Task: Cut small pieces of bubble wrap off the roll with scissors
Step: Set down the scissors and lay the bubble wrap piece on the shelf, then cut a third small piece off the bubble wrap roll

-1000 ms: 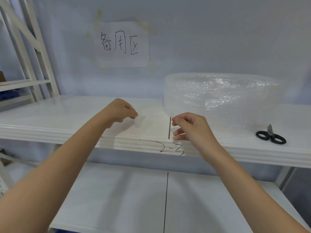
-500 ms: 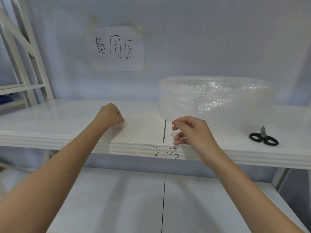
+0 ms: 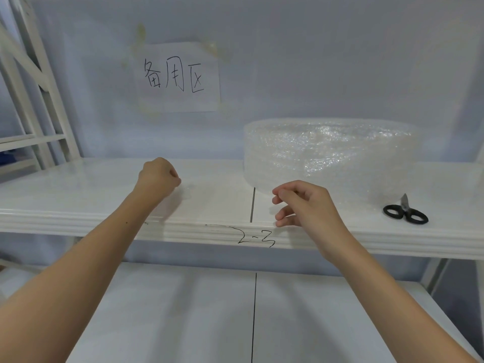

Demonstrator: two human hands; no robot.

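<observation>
A wide roll of clear bubble wrap (image 3: 330, 155) lies flat on the upper white shelf (image 3: 78, 195), right of centre. Black-handled scissors (image 3: 405, 214) rest shut on the shelf to the right of the roll, apart from both hands. My left hand (image 3: 158, 176) is down on the shelf left of the roll, fingers curled, pinching the edge of a small, faint clear piece of bubble wrap (image 3: 187, 191) that lies flat by its fingertips. My right hand (image 3: 306, 205) hovers at the shelf's front edge below the roll, fingers loosely bent and apart, with nothing in it.
A paper sign (image 3: 178, 77) with handwriting is taped to the wall behind. "2-3" (image 3: 258, 238) is written on the shelf's front lip. A lower white shelf (image 3: 183, 310) lies beneath my arms. A white rack frame (image 3: 39, 82) stands at the left.
My left hand has gone down and away from me, carrying the small piece from the air onto the shelf. My right hand stayed roughly in place and its pinch has loosened.
</observation>
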